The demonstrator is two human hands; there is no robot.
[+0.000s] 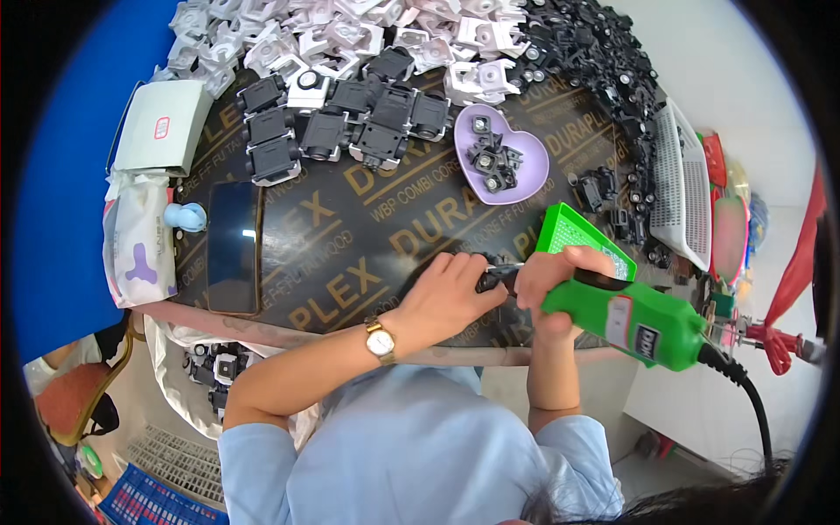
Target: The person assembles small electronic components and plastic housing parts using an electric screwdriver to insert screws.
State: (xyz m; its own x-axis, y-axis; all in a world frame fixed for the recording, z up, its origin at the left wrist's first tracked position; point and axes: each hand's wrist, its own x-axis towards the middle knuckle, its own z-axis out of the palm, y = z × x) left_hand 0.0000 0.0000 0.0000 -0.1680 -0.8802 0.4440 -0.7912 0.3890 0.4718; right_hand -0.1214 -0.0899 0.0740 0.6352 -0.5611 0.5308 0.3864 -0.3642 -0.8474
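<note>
at the table edge, right grip [551, 280] around green screwdriver [634, 319], left grip [451, 293] seemingly on black part [494, 278]

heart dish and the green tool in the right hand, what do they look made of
Heart dish: likely plastic or silicone, matte lilac with soft rounded rim; hard to tell which. Green tool held by the right hand: moulded plastic casing, smooth with a slight sheen, black cord behind.
</note>
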